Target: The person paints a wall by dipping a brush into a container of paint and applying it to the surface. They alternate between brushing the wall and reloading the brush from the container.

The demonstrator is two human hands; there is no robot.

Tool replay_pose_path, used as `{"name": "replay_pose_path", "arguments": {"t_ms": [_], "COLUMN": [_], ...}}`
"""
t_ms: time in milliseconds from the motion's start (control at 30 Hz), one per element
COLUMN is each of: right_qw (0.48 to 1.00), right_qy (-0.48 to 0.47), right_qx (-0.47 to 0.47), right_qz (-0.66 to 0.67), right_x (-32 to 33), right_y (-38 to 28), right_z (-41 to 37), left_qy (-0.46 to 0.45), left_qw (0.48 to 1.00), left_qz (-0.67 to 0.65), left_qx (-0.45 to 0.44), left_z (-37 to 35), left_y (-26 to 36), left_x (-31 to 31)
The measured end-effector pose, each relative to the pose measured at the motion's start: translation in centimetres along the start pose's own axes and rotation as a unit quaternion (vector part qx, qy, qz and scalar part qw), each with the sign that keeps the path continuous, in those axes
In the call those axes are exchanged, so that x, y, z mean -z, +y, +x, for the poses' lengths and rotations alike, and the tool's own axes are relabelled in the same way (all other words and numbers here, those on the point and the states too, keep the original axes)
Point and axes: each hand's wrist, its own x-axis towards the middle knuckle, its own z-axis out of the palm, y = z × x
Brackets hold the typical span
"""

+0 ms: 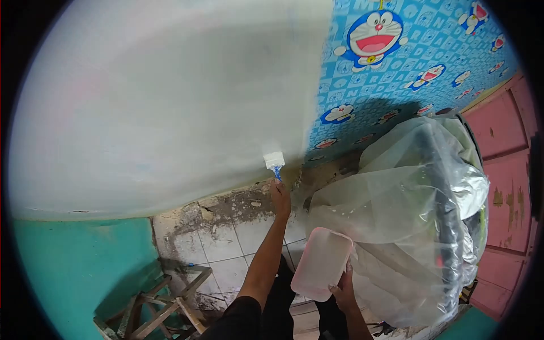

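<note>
My left hand [280, 195] is closed around the blue handle of a paintbrush [275, 161]. The brush's wide white bristles touch the lower part of the pale wall [187, 96], close to where the blue cartoon wallpaper [362, 90] begins. At the lower right, my right hand [343, 290] grips the edge of a pink-rimmed rectangular tray [323, 263]. The tray looks whitish inside; its contents are hard to make out. It is below the brush, in front of my dark-clothed legs.
Clear plastic sheeting [391, 209] covers a bulky object on the right, beside a pink door [501, 181]. A wooden stool-like frame [153, 309] stands lower left by a green wall [79, 255]. Dirty white floor tiles [221, 243] lie below the wall.
</note>
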Motion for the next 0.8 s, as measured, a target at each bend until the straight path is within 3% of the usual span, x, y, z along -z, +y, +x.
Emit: {"name": "replay_pose_path", "arguments": {"t_ms": [100, 167, 267, 367, 467, 567, 667, 800], "right_qw": [0.999, 1.000, 1.000, 1.000, 0.999, 0.999, 0.999, 0.999], "right_qy": [0.013, 0.010, 0.008, 0.011, 0.013, 0.010, 0.018, 0.021], "right_qx": [-0.045, -0.016, 0.003, -0.010, -0.027, -0.029, -0.034, -0.041], "right_qz": [-0.016, -0.021, -0.007, -0.012, -0.016, -0.032, -0.018, -0.029], "right_x": [0.7, 1.0, 1.3, 1.7, 1.9, 1.7, 1.1, 1.5], "right_y": [0.7, 1.8, 2.3, 3.0, 2.2, 1.4, -0.2, -0.7], "right_z": [0.9, 1.4, 2.1, 2.0, 1.6, 1.1, 0.8, -0.1], "left_qy": [-0.001, 0.004, -0.030, -0.058, -0.071, -0.043, -0.049, -0.040], "left_qw": [1.000, 0.997, 0.987, 0.975, 0.969, 0.977, 0.968, 0.977], "left_qz": [0.021, 0.069, 0.101, 0.037, -0.019, -0.092, -0.178, -0.202], "left_qx": [0.013, 0.030, 0.122, 0.212, 0.234, 0.187, 0.171, 0.060], "left_z": [0.7, 0.6, 0.9, 2.8, 4.5, 4.2, 1.1, -3.2], "left_y": [-8.2, -11.1, -14.0, -17.7, -10.1, -3.4, 9.7, 22.3], "left_x": [-2.7, -3.7, -4.2, -4.4, -2.6, -0.4, 4.0, 8.9]}}
